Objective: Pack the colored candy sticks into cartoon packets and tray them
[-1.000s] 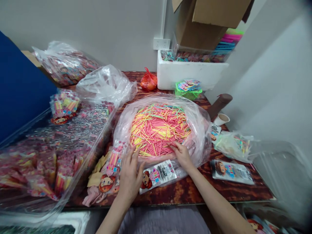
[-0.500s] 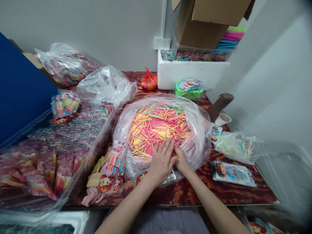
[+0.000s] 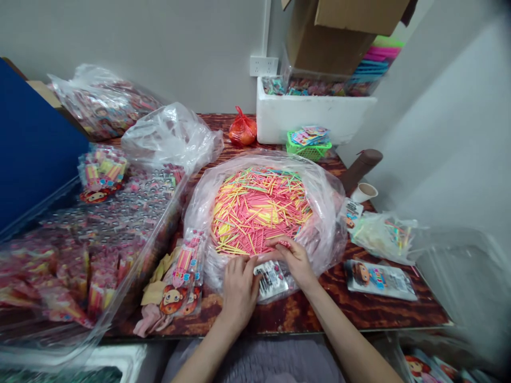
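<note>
A large clear plastic bag (image 3: pixel 325 186) lies open on the table, filled with thin pink, yellow and green sticks (image 3: pixel 259 207). At its near edge, my left hand (image 3: pixel 240 284) has its fingers curled over something too small to make out. Just to the right, my right hand (image 3: pixel 293 260) is closed, fingertips pinched on what may be a few pink sticks. Between and below the hands lies a silvery printed packet (image 3: pixel 271 281). Left of the bag are printed packets (image 3: pixel 181 287) on pale cloth-like pieces (image 3: pixel 154 298).
A plastic-lined tray of filled packets (image 3: pixel 115 213) is at left. Behind stand a white foam box (image 3: pixel 315 114), a green basket (image 3: pixel 309 151) and a red bag (image 3: pixel 242 130). A brown bottle (image 3: pixel 361 170), paper cup (image 3: pixel 364 192) and packet stack (image 3: pixel 381 280) are at right.
My hands were pressed together over the near edge of the sticks. They have come apart, the left moving left and nearer, uncovering the silvery packet. The view has shifted slightly.
</note>
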